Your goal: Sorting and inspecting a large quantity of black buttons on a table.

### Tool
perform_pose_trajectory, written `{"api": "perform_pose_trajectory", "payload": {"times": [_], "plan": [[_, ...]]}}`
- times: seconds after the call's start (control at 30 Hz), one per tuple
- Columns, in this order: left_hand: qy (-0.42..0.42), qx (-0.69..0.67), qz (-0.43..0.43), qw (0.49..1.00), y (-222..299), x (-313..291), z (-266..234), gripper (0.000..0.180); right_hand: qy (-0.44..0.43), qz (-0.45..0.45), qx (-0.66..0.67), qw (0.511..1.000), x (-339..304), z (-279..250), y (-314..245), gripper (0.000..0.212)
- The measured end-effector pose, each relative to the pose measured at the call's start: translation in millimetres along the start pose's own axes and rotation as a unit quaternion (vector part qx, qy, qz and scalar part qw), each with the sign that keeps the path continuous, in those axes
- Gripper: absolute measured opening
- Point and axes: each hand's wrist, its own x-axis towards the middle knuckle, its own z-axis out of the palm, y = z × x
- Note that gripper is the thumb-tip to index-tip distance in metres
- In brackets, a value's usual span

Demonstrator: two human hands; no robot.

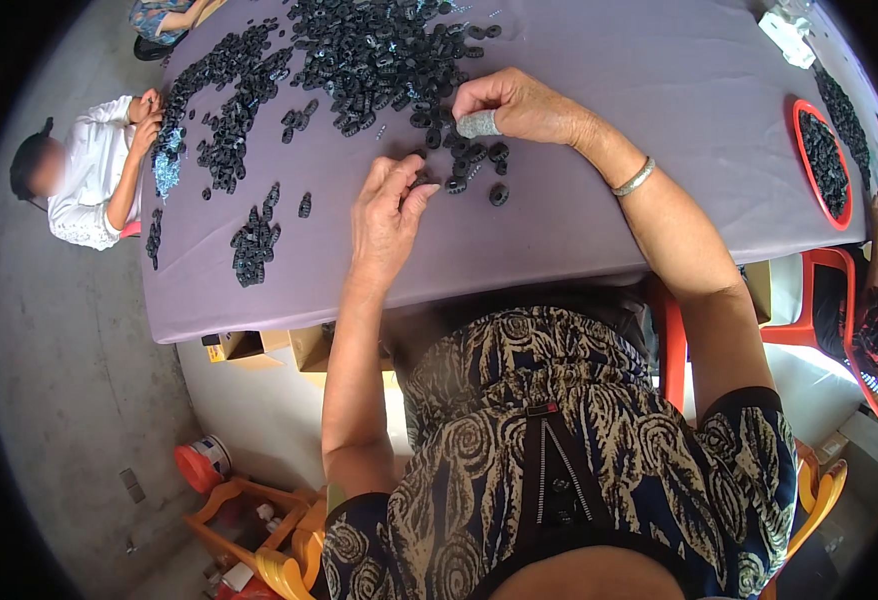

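Small black ribbed wheels, like toy tyres, lie in a large pile [379, 60] on the purple-grey tabletop [579, 220]. My left hand [387, 210] is closed, thumb and fingers pinched around a small black wheel [421, 178], mostly hidden by the fingers. To its right and a little farther off, my right hand [524, 108] curls over the pile's near edge. It wears a grey wrap [479, 124] on one finger; what its fingertips grip, if anything, is hidden. Several loose wheels [499, 194] lie between and just right of my hands.
A smaller cluster of wheels [255, 245] sits to the left. Pale blue bits [167, 165] lie before a person in white [94, 170] at the left edge. At the right is a red tray [824, 165] of black pieces, with a red chair [819, 300] below.
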Motion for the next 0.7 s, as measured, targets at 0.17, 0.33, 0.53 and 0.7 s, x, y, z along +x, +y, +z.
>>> {"api": "perform_pose_trajectory", "payload": {"times": [0.17,0.33,0.53,0.7], "plan": [[0.027,-0.094,-0.015,0.995,-4.6,-0.5,-4.2,0.019,-0.041,-0.013,0.019,0.999,-1.9,-3.1,-1.4,0.004],[0.069,-0.222,-0.065,0.97,-10.2,-3.4,-0.1,0.018,-0.104,-0.04,-0.062,0.992,-7.0,-2.2,-14.0,0.007],[0.054,-0.3,-0.128,0.944,-9.9,-4.9,4.1,0.018,-0.1,-0.091,-0.192,0.972,-11.3,6.7,-26.6,0.01],[0.055,-0.338,-0.153,0.927,-6.7,-3.7,5.0,0.018,-0.098,-0.12,-0.26,0.953,-13.8,13.4,-27.0,0.009]]}}
